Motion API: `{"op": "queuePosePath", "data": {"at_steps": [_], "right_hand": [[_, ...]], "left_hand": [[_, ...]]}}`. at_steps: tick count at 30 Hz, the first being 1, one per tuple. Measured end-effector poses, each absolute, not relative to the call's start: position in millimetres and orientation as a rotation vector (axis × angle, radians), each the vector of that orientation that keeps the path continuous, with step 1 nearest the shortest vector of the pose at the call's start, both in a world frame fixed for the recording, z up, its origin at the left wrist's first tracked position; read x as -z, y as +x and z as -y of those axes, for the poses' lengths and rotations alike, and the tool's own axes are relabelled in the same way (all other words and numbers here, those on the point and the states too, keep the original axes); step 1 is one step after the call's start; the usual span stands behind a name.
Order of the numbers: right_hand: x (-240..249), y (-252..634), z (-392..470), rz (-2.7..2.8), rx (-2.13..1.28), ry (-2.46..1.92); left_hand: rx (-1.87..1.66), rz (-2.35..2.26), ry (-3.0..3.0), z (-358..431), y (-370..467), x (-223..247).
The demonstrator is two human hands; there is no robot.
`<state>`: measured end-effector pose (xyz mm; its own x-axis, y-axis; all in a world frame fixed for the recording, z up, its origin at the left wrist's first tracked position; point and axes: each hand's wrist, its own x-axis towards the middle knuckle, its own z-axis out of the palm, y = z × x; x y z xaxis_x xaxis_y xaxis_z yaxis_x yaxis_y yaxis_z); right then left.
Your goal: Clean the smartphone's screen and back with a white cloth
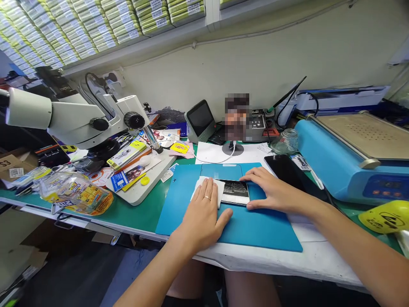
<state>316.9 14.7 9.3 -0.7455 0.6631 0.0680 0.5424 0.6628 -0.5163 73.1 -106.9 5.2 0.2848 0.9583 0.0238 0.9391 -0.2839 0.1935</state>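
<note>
A phone [235, 191] lies flat on a blue mat [182, 200], its dark glossy face reflecting light. A folded white cloth [220, 190] covers its left end. My left hand [204, 217], with a ring on one finger, presses flat on the cloth, fingers stretched out and thumb apart. At the phone's right end, my right hand [263, 189] holds its edges, fingers at the far side and thumb at the near corner. The cloth and my left hand hide the left part of the phone.
A microscope [79, 119] and a plastic jar [78, 192] stand left. Behind the mat are a small screen device [201, 121] and white paper [207, 149]. Another dark phone [284, 170], a glass jar [287, 140] and a blue heating machine [338, 157] occupy the right side.
</note>
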Motion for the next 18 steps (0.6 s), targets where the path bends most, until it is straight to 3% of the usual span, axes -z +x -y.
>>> {"op": "queuePosePath", "data": {"at_steps": [5,13,18], "right_hand": [[-10,316,-14,2.635,-0.697,-0.981],[-14,313,-13,2.626,-0.701,-0.994],[-15,314,-12,2.614,-0.717,-0.995]], "left_hand": [[-0.216,-1.808,2.419,135,68,3],[-0.197,-1.799,2.388,81,70,-9],[-0.268,-1.807,2.400,106,66,-3]]}}
